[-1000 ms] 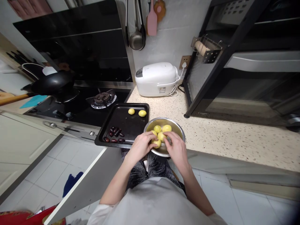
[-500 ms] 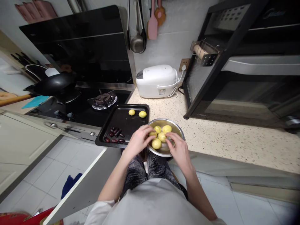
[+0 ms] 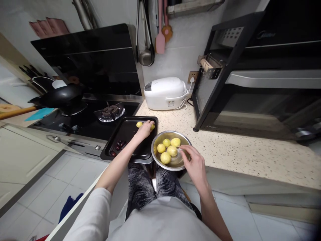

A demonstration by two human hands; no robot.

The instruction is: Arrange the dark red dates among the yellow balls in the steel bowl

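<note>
My left hand [image 3: 145, 129] reaches over the black baking tray [image 3: 130, 134], its fingers closed round a small yellow potato [image 3: 152, 127] near the far right corner. Just left of those fingers lies another yellow potato [image 3: 139, 124]. Dark red oval pieces [image 3: 119, 145], partly hidden by my left forearm, rest at the tray's near left. Several yellow potatoes [image 3: 172, 151] sit in the steel bowl [image 3: 184, 135] beside the tray. Over the bowl's right side is my right hand [image 3: 193, 159], thumb and index finger apart, with nothing visible between them.
A white rice cooker [image 3: 165, 93] stands behind the bowl, plugged into the wall. To the right, a black rack [image 3: 208, 97] holds an oven [image 3: 263, 113]. The gas hob [image 3: 110, 112] with a black wok [image 3: 62, 95] is at left. An open cabinet door [image 3: 75, 211] juts out below.
My left hand has left the bowl and moved up and left to a potato on the tray. My right hand stays over the bowl. The whole view has shifted slightly.
</note>
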